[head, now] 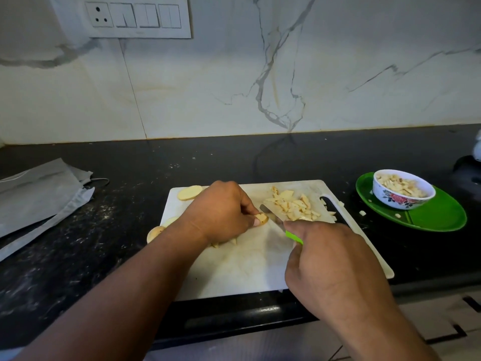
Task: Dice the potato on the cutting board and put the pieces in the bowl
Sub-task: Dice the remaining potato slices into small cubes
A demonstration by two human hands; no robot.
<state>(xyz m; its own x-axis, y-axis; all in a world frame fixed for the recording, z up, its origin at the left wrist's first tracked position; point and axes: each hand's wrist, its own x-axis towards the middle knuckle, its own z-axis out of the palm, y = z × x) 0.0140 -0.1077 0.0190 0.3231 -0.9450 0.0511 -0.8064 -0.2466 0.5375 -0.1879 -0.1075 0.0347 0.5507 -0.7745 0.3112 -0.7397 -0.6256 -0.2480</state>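
Note:
A white cutting board (250, 267) lies on the black counter. My left hand (221, 212) pinches a small potato piece (261, 218) against the board. My right hand (328, 267) grips the green handle of a knife (294, 236); its blade (273, 214) rests beside that piece. A heap of diced potato (294, 204) sits at the board's far right. Potato slices (189, 192) lie at the far left corner, and another chunk (154, 233) sits off the board's left edge. The floral bowl (403, 190) at the right holds diced pieces.
The bowl stands on a green plate (440, 214) with a few stray bits on it. A grey plastic bag (39, 196) lies on the counter at the left. A marble wall with a switch panel (135, 16) rises behind.

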